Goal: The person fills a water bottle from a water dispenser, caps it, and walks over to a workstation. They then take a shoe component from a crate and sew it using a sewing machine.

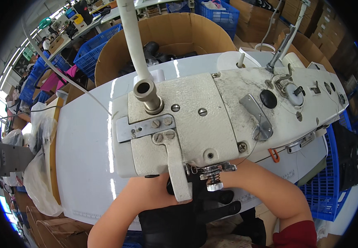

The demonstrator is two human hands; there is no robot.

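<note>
Sewing machine head (183, 115) is screening the person's fingers, leaving their grip impossible to tell; black fabric (166, 223) is draping over the white surface's (84, 165) near edge, apparently being positioned for stitching, seemingly calling for steady guiding next.

Down we look from the wearer's head, a wide fisheye hanging close over the white sewing machine (191, 120), facing forward across the tabletop (84, 144) to far blue crates (220, 17), while whatever lies beneath seems largely screened.
</note>
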